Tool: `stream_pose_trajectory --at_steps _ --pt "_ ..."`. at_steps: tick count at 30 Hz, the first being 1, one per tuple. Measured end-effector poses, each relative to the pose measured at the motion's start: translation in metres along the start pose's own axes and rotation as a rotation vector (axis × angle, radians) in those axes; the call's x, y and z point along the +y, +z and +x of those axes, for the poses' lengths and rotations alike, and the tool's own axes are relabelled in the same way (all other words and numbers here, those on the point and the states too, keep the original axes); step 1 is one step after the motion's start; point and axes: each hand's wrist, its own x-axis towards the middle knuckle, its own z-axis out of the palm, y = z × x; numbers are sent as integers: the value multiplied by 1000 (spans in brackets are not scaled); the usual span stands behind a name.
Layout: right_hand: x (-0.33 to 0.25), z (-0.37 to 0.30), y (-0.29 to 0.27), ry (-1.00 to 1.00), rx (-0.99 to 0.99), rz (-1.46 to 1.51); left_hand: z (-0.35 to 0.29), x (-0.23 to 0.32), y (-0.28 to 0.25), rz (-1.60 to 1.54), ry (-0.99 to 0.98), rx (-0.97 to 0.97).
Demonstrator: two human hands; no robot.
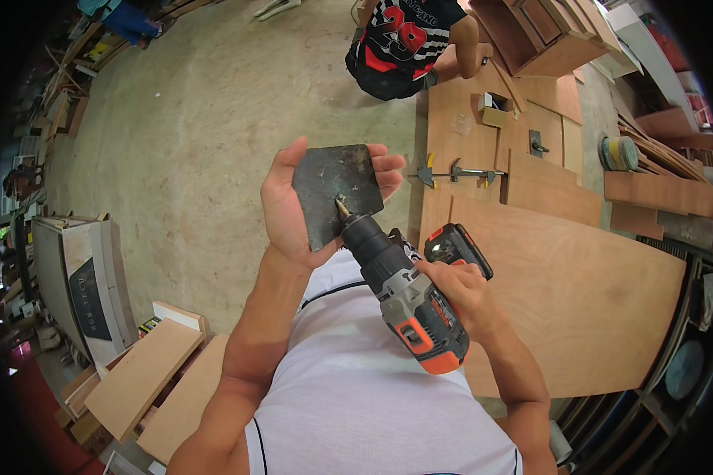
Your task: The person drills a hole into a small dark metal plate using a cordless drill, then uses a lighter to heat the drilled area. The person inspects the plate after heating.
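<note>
Floor [190,158]: bare concrete, stained, left and beyond the person's hands.
Plywood sheet [586,293]: pale, broad, flat, on the right, further boards adjoining its far edge.
Co-worker [408,43]: far side, black and red top, beside the boards.
Wooden cabinet [554,39]: brown, upper right, beyond the co-worker.
Loose boards [146,376]: light-faced, lower left, set slantwise.
Power drill [420,309]: grey, black and orange, held before the person's white shirt. Long axis diagonal: orange rear end toward lower right, chuck toward upper left, nose directed at the plate. Grip set off to the right of the body.
Left hand [285,214]: palm up, broadly spread, thumb at the plate's left edge, fingers emerging past its right edge; supports the plate.
Right hand [459,293]: closed around the drill's grip.
Metal-looking plate [337,178]: dark, worn, roughly square, on the left palm, slightly rotated, broad face toward the viewer.
Bar clamp [483,172]: black and yellow, lying crosswise on the boards.
Battery pack [459,249]: black with orange, at the grip's end, right of the chuck.
Drill bit [344,209]: slim, tip at the plate's face, below its middle; contact cannot be told.
</note>
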Motion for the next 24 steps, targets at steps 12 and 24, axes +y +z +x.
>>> stream_pose_trajectory --at_steps 12,24 --pt "-1 -3 0 36 22 -62 -4 -1 2 5 56 27" --pt "-2 -7 2 63 2 -30 -3 -3 6 9 80 8"
